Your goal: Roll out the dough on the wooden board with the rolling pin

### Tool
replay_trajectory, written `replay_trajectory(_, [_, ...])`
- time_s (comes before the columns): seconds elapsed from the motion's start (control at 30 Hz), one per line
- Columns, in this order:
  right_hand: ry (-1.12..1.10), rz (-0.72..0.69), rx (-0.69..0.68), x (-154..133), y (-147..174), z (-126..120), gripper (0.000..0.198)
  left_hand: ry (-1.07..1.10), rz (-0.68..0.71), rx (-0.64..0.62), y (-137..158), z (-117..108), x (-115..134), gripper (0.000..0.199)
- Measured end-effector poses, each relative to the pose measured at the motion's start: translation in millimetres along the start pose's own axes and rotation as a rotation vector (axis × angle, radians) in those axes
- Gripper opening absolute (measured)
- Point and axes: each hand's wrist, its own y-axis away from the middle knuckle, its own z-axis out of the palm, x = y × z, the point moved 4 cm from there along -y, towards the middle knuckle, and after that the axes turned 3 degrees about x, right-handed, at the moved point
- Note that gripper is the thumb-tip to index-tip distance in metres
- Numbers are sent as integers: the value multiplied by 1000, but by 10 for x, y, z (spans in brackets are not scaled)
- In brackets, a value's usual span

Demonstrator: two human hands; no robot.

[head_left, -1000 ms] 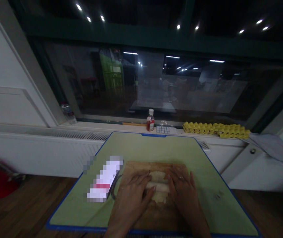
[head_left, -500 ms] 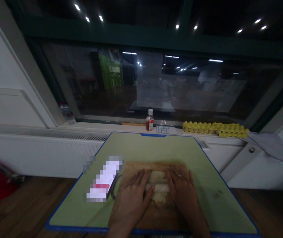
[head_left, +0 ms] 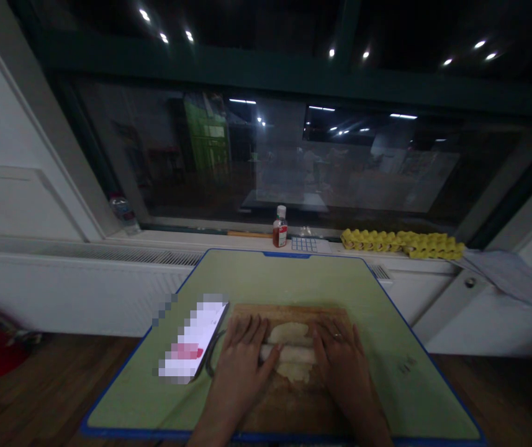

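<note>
Dough (head_left: 290, 333) lies flattened on a wooden board (head_left: 293, 413), at the near middle of the green worktop (head_left: 284, 279). Across it, from left to right, there is a pale rolling pin (head_left: 296, 354), and the dough is visible on its far side and on its near side. My two hands are apart from each other, one at each end of the pin. My left hand (head_left: 244, 360) is laid over the left end, the fingers long and spread, the thumb pointing to the dough. My right hand (head_left: 342, 360) rests in the same manner at the right end, and it wears a ring. How strongly they press, I cannot tell. To the left of the board lies a phone (head_left: 198, 341), its bright screen partly blurred.
</note>
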Motion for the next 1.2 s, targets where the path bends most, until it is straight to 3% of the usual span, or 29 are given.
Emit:
replay_trajectory(0.4, [58,-52,24,17,215,37,41,52,67,59,226,28,-27,55])
replay_trajectory(0.8, [138,29,-91,0,-46,-13,35,26,66,-13,-4,45,-38,51])
replay_trajectory(1.03, [181,-15,-9,24,-8,76,38,23,67,-42,-29,51,-24,57])
replay_trajectory(1.2, [136,-3,74,41,141,76,51,35,95,13,114,25,-10,61])
